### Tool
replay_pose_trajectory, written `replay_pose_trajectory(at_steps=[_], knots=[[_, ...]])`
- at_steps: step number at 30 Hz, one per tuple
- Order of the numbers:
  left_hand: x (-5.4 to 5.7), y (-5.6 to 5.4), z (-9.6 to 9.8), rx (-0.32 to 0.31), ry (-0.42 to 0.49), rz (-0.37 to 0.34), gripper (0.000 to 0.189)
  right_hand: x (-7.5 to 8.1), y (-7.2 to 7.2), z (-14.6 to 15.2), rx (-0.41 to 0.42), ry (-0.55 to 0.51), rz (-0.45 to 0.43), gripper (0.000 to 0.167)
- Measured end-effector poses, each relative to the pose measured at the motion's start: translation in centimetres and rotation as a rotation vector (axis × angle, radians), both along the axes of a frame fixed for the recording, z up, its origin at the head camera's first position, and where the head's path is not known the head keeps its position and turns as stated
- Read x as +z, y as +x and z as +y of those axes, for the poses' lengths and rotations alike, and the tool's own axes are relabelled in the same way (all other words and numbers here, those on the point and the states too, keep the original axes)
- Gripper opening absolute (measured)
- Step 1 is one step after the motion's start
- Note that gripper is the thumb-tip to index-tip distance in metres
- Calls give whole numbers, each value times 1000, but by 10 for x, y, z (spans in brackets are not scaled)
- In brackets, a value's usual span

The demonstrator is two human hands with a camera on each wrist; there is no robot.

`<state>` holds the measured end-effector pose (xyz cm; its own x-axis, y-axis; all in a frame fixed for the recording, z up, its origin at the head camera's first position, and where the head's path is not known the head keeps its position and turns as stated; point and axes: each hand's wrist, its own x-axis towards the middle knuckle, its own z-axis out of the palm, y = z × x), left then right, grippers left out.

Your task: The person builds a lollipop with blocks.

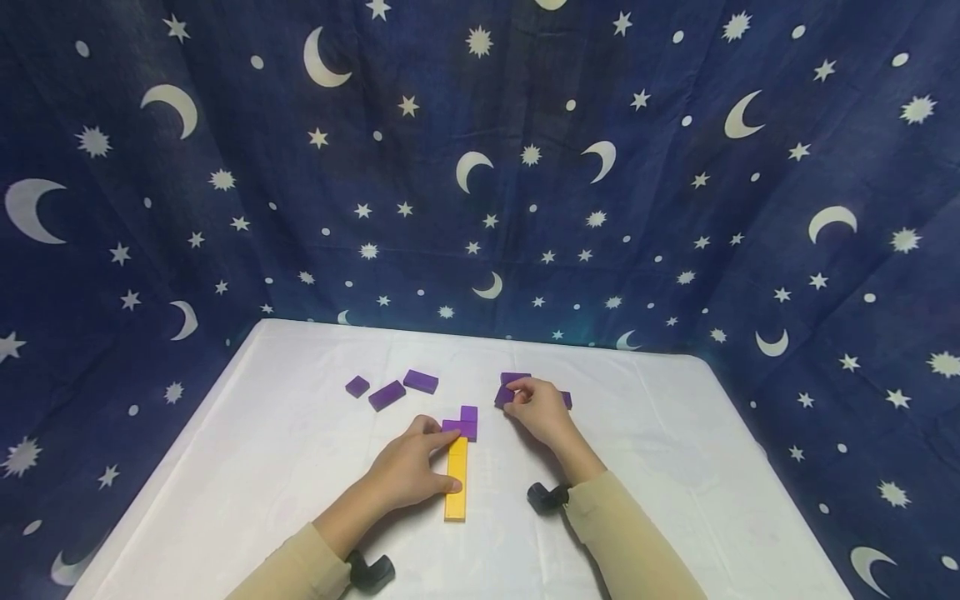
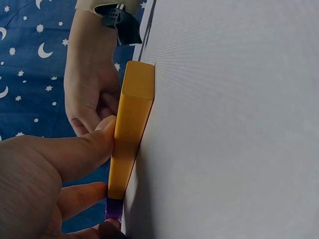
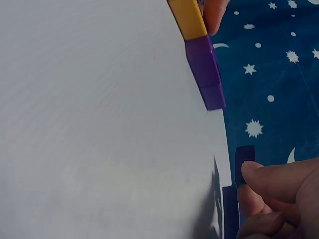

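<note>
My left hand (image 1: 408, 467) rests along a yellow strip (image 1: 456, 504) lying lengthwise on the table, its thumb touching the strip's side and top edge. Its extended index finger reaches a purple block (image 1: 469, 430) set across the strip's far end; other fingers are partly hidden behind. Beyond that block, a small purple square block (image 1: 469, 413) adjoins it at the right. My right hand (image 1: 542, 410) pinches a dark purple block (image 3: 244, 162) between thumb and fingers, just above the table. Close by that hand lie a purple block (image 1: 515, 377) and another purple block (image 1: 567, 400), partly covered by it.
Farther left on the white-covered table (image 1: 262, 433) lie a small purple square block (image 1: 357, 386) and two longer ones, a purple block (image 1: 387, 395) and a purple block (image 1: 422, 382). A dark blue curtain (image 1: 420, 183) with moons and stars hangs around the table.
</note>
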<state>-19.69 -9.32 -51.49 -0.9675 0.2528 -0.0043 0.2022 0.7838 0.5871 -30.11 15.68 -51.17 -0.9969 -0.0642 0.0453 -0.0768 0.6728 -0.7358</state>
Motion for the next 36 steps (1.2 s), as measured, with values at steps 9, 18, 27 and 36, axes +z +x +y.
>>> replay_pose_trajectory(at_steps=[9, 18, 27, 36], knots=[[1, 0, 0, -7, -3, 3, 80, 0, -5, -13, 52, 10, -4, 30], [2, 1, 1, -11, 1, 7, 80, -2, -6, -20, 96, 15, -6, 29], [2, 1, 1, -12, 0, 6, 81, -6, -10, -28, 121, 35, -12, 29], [2, 1, 0, -10, -3, 13, 81, -6, -17, -34, 150, 46, -31, 28]])
